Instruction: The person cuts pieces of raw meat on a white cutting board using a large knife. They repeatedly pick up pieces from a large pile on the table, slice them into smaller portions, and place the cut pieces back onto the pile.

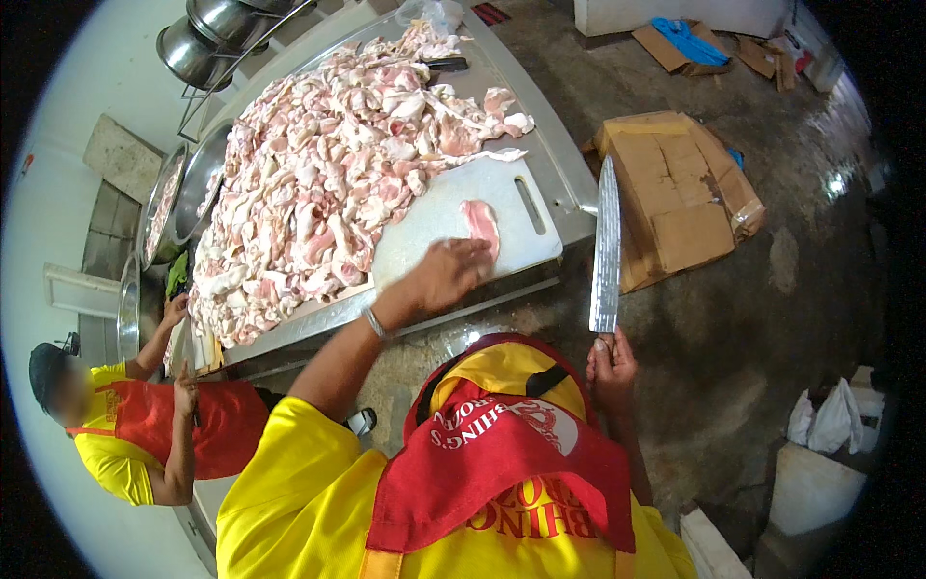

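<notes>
A strip of raw pink meat lies on the white cutting board at the table's near right corner. Over the strip's near end is my left hand, smeared by motion; I cannot tell whether its fingers grip the meat. My right hand is closed round the handle of a large knife. The long blade points away from me, beyond the table's right edge and apart from the board. A big heap of raw meat pieces with pale fat spreads across the table left of the board and behind it.
At the left a co-worker in a red apron stands by the metal table. Metal bowls line its far left side. A cardboard box sits on the wet floor to the right. A black handle shows beside the heap.
</notes>
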`<state>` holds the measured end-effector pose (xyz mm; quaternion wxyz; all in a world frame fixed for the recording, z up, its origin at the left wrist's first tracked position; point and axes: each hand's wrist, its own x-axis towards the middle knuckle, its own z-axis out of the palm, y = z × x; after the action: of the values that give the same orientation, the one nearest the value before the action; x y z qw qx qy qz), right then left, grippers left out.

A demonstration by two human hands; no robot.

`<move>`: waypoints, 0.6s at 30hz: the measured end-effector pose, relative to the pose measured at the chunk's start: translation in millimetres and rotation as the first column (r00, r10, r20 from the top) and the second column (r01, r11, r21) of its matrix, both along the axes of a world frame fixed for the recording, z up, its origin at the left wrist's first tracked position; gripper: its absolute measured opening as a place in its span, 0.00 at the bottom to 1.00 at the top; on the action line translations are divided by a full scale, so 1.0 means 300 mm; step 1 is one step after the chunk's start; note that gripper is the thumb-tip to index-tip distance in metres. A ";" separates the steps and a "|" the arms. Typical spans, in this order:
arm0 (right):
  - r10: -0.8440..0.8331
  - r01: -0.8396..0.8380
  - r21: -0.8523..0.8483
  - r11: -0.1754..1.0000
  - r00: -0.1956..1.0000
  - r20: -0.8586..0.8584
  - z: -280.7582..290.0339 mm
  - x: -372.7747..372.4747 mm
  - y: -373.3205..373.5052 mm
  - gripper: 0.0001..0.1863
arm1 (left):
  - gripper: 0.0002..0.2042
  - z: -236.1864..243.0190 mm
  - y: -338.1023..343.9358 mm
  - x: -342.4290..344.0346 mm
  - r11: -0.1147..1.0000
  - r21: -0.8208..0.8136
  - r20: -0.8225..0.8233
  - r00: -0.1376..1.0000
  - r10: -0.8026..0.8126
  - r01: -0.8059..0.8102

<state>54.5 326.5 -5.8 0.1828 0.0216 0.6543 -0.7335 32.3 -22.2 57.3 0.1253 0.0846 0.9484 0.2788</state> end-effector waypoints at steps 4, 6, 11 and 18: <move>-0.008 0.008 -0.010 1.000 1.000 0.026 0.009 0.002 -0.015 0.11 | 0.21 -0.056 0.035 0.117 0.993 0.080 -0.200 0.974 0.103 -0.089; 0.000 0.000 0.005 1.000 0.998 0.067 0.017 0.003 -0.022 0.12 | 0.23 -0.053 0.010 0.098 0.948 0.210 -0.204 0.938 0.280 -0.238; 0.052 -0.052 -0.021 0.998 0.998 0.024 0.012 -0.011 -0.039 0.21 | 0.24 -0.101 -0.093 -0.165 0.992 -0.120 -0.450 0.893 -0.019 -0.040; 0.057 -0.046 0.110 0.993 0.993 -0.101 -0.029 -0.008 -0.019 0.14 | 0.19 -0.110 -0.225 -0.356 0.928 -0.273 0.027 0.967 -0.255 0.252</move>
<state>52.1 320.8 -14.4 0.1661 -0.0237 0.7017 -0.6924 -74.4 -89.6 24.3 0.1664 0.1895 0.9595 0.1257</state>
